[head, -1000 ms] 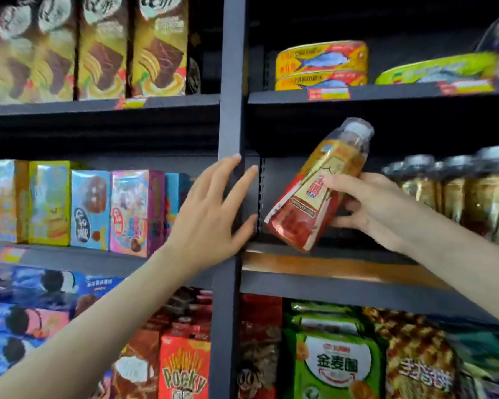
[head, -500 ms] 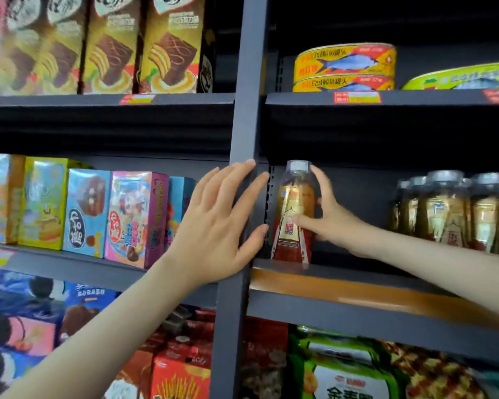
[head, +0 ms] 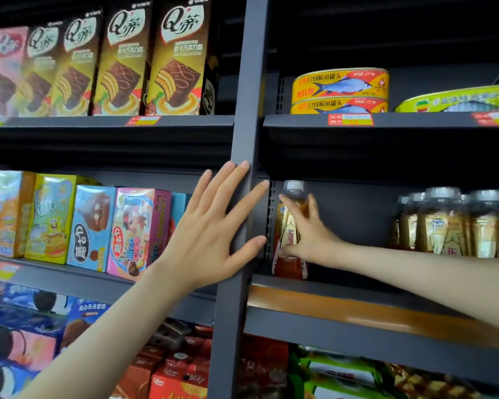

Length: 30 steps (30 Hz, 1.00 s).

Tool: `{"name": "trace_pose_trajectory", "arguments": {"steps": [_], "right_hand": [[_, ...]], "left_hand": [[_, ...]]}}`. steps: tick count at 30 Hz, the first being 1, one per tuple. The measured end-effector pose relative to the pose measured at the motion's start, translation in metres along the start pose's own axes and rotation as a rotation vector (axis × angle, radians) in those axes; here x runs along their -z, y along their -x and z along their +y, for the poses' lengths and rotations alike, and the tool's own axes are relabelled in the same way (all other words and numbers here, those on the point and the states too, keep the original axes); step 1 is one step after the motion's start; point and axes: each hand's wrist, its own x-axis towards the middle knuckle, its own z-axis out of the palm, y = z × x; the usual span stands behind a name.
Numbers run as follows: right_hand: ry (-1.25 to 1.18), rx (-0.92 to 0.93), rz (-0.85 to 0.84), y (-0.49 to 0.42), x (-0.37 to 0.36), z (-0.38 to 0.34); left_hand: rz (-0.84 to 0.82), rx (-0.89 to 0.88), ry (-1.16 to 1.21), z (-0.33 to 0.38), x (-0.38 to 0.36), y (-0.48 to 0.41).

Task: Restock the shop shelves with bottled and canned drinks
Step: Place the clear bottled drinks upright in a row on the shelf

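Snack boxes [head: 92, 226]: upright in a row in the left bay, clear of the work.
Left hand [head: 211, 226]: spread wide, fingers straight, flat against the upright post [head: 249, 82] – bracing, holding nothing.
Drink bottle [head: 289, 264]: upright at the far left end of the right bay's shelf [head: 343, 286], just beside the post, base apparently down on the board.
Right hand [head: 308, 234]: wrapped round the bottle's middle, thumb low on the label, one finger reaching up to the neck under the cap.
Matching bottles [head: 450, 223]: lined up further right on the same shelf, well apart from the new one, a bare gap between.
Step in hand: seating the bottle, probably just short of letting go.
Risk on release: a tall, narrow bottle – likely to rock or tip forward off the edge if dragged by withdrawing fingers.
Risk from the post: a knock against it if nudged further left.
Risk to display: standing alone, out of line with its row.
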Motion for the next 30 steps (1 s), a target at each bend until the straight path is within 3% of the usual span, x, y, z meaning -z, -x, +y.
{"name": "trace_pose_trajectory", "arguments": {"steps": [8, 20, 26, 30], "right_hand": [[-0.040, -0.035, 0.005, -0.040, -0.018, 0.022], [0.145, -0.141, -0.047, -0.077, -0.032, 0.043], [0.359, -0.190, -0.128, -0.032, 0.006, 0.022], [0.532, -0.080, 0.017, 0.027, 0.051, 0.008]], "left_hand": [[0.003, -0.023, 0.018, -0.004, -0.003, 0.001], [0.002, 0.001, 0.038, -0.005, -0.005, 0.002], [0.009, 0.069, -0.006, 0.007, -0.005, 0.006], [0.061, 0.243, -0.077, 0.053, -0.012, -0.007]]}}
